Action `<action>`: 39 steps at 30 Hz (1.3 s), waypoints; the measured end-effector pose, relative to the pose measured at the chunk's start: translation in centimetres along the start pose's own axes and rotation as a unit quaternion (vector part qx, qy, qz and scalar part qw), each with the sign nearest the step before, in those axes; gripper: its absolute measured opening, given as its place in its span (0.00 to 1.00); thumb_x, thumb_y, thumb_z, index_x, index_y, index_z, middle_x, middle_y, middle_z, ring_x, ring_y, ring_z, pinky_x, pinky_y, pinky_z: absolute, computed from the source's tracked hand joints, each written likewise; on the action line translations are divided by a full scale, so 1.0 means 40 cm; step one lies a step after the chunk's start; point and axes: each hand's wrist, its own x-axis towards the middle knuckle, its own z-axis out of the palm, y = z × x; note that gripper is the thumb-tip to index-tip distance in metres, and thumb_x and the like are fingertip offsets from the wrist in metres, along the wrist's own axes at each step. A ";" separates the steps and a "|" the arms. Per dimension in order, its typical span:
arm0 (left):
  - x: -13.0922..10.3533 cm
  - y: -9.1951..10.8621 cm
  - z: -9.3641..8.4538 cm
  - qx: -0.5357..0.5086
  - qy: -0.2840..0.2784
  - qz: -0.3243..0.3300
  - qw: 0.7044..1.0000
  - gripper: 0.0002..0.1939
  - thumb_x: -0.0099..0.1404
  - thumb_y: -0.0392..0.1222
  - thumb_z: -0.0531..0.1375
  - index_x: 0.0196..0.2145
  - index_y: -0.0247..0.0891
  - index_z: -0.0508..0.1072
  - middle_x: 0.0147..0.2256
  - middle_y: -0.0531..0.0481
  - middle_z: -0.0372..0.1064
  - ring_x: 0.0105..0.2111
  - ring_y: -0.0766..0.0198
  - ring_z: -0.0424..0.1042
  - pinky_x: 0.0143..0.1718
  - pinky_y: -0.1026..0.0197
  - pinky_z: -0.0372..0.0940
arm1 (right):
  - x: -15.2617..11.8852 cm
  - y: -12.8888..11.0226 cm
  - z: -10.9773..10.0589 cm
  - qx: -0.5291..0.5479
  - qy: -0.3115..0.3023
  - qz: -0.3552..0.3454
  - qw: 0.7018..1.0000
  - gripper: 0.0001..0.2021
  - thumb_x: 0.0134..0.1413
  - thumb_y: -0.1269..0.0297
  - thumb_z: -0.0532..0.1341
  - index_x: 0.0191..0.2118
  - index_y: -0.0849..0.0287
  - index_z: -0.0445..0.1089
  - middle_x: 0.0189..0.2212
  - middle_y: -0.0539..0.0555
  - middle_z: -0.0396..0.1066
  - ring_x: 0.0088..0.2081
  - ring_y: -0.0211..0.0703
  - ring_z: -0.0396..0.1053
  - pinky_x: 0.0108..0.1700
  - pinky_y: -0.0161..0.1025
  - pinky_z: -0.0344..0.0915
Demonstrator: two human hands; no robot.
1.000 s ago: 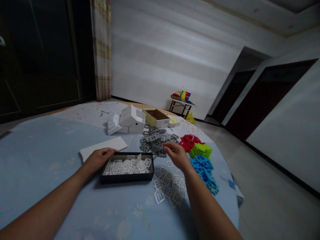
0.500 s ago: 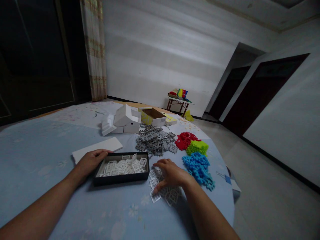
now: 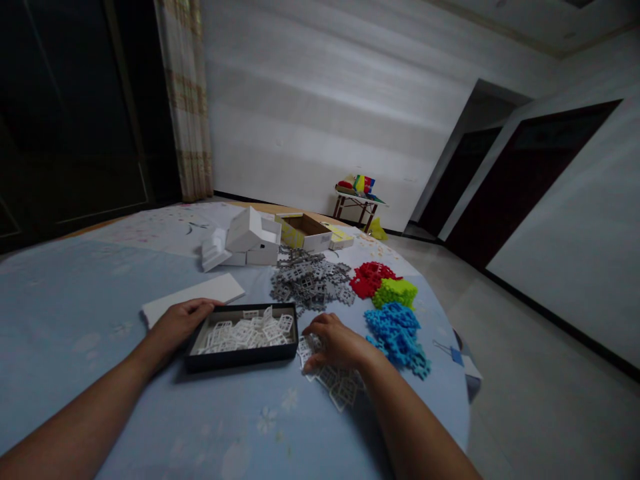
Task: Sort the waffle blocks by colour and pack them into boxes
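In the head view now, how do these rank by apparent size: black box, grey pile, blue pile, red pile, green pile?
1. Black box
2. Grey pile
3. Blue pile
4. Red pile and green pile: too alike to rank surely.

Nothing legible; any print on the yellow-white box point(image 3: 316, 243) seems too small.

The tray point(image 3: 240, 359) stands near on the counter point(image 3: 200, 427), frames point(image 3: 245, 332) in it, the left hand point(image 3: 180, 323) at its far left corner. Loose frames point(image 3: 343, 393) lie right, under the right hand point(image 3: 337, 343). A board point(image 3: 200, 292) lies far left of the tray, a heap point(image 3: 313, 283) far right; cartons point(image 3: 263, 255) stand beyond.
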 end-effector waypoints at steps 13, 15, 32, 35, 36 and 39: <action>-0.003 0.005 0.002 0.003 0.007 -0.002 1.000 0.23 0.49 0.58 0.58 0.33 0.36 0.76 0.27 0.51 0.76 0.28 0.57 0.72 0.28 0.62 0.63 | 0.016 0.009 0.017 0.042 -0.024 0.026 0.998 0.35 0.31 0.53 0.71 0.50 0.53 0.64 0.39 0.52 0.62 0.40 0.44 0.63 0.44 0.39 0.61; -0.008 0.013 0.003 0.006 0.007 -0.005 1.000 0.23 0.49 0.58 0.57 0.33 0.37 0.75 0.27 0.51 0.76 0.28 0.57 0.72 0.28 0.62 0.63 | 0.018 0.008 0.017 0.046 -0.024 0.025 0.998 0.34 0.31 0.54 0.72 0.49 0.53 0.64 0.38 0.51 0.62 0.38 0.42 0.63 0.41 0.37 0.61; -0.004 0.010 0.002 0.012 0.011 0.007 1.000 0.22 0.48 0.56 0.57 0.32 0.37 0.77 0.26 0.51 0.76 0.29 0.57 0.72 0.29 0.63 0.63 | 0.013 0.055 0.008 0.302 0.033 -0.003 0.953 0.25 0.39 0.70 0.64 0.48 0.56 0.63 0.26 0.44 0.59 0.29 0.33 0.59 0.31 0.30 0.58; -0.004 0.009 0.003 0.010 0.017 0.010 1.000 0.21 0.48 0.56 0.57 0.31 0.38 0.77 0.27 0.51 0.76 0.29 0.57 0.72 0.29 0.63 0.64 | 0.014 0.057 -0.017 0.388 0.082 0.004 0.918 0.21 0.39 0.68 0.65 0.44 0.58 0.64 0.29 0.46 0.65 0.31 0.35 0.63 0.34 0.33 0.61; -0.005 0.009 0.004 0.006 0.018 0.011 1.000 0.21 0.48 0.56 0.57 0.30 0.38 0.77 0.27 0.50 0.76 0.29 0.57 0.73 0.30 0.63 0.64 | 0.017 0.051 -0.029 0.412 0.104 0.007 0.905 0.20 0.39 0.67 0.65 0.42 0.58 0.65 0.30 0.47 0.66 0.31 0.35 0.64 0.35 0.33 0.61; -0.005 0.008 0.007 -0.014 0.017 0.014 1.000 0.21 0.47 0.57 0.57 0.29 0.38 0.77 0.27 0.50 0.76 0.29 0.57 0.73 0.30 0.62 0.64 | 0.039 0.014 -0.062 0.455 0.160 0.011 0.876 0.17 0.38 0.66 0.66 0.38 0.58 0.66 0.30 0.47 0.68 0.31 0.35 0.65 0.35 0.33 0.61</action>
